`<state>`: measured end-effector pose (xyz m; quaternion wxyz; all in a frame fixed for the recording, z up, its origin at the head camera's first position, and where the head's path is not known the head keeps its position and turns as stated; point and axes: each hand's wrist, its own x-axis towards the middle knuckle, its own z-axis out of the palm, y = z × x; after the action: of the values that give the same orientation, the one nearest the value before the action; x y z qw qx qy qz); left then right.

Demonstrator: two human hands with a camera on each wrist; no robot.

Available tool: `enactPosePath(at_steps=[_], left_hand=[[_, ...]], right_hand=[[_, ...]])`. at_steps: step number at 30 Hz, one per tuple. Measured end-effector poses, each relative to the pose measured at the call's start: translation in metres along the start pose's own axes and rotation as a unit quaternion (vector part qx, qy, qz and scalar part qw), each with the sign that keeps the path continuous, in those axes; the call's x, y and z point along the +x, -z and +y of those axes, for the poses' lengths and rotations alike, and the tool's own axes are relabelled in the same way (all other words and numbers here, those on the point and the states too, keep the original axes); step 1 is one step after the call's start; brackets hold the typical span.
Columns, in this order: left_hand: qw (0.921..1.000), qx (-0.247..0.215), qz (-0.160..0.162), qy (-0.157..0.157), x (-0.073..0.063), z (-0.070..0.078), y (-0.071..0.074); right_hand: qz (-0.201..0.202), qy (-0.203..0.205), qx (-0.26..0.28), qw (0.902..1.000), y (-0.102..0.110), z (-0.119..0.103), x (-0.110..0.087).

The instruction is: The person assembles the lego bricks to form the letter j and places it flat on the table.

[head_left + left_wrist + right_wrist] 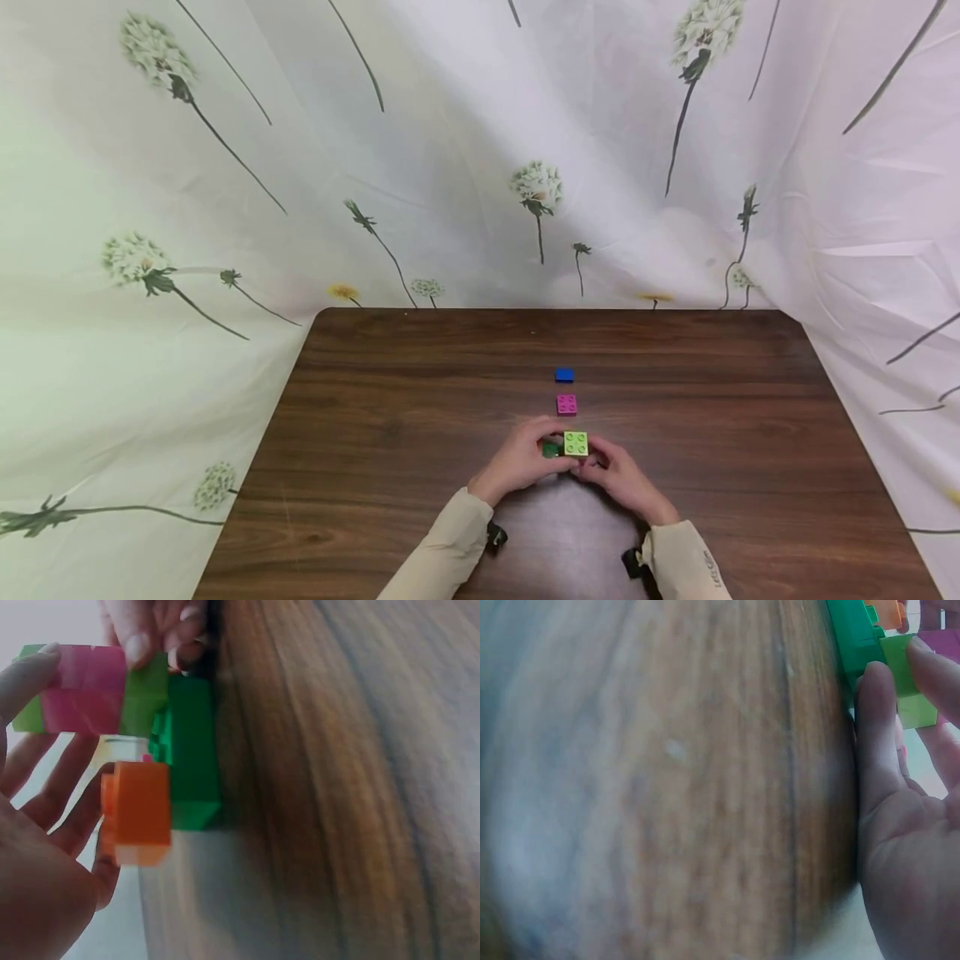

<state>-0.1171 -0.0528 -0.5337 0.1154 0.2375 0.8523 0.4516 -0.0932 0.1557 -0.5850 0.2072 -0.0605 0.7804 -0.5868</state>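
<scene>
On the wooden table lies a long green toy brick [191,750], with an orange brick [141,812] on one end. A stack of lime and pink bricks [84,688] rises beside the orange one; its lime top [576,443] shows its studs in the head view. My left hand [523,457] holds the stack, thumb across its upper part and fingers behind. From the other side my right hand [624,482] grips low down, one fingertip against the green brick [855,645] and another digit on the lower lime brick [900,664]. Whether stack and green brick are fully joined I cannot tell.
Beyond my hands a magenta brick [566,405] sits on the brown table [390,375], with a blue brick [564,376] farther back in line. A flower-printed white sheet [465,167] hangs behind and beside the table. Black wrist straps [495,537] show at both cuffs.
</scene>
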Motion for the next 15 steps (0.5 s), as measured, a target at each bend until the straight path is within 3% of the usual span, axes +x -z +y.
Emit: enactPosePath(at_steps=[9, 15], left_hand=[[0.9973, -0.020, 0.007, 0.070, -0.013, -0.032, -0.004], [0.9959, -0.009, 0.008, 0.090, -0.018, -0.047, -0.003]], right_hand=[[0.008, -0.023, -0.005, 0.9997, -0.001, -0.002, 0.002], [0.008, -0.020, -0.004, 0.9998, -0.001, -0.001, 0.002]])
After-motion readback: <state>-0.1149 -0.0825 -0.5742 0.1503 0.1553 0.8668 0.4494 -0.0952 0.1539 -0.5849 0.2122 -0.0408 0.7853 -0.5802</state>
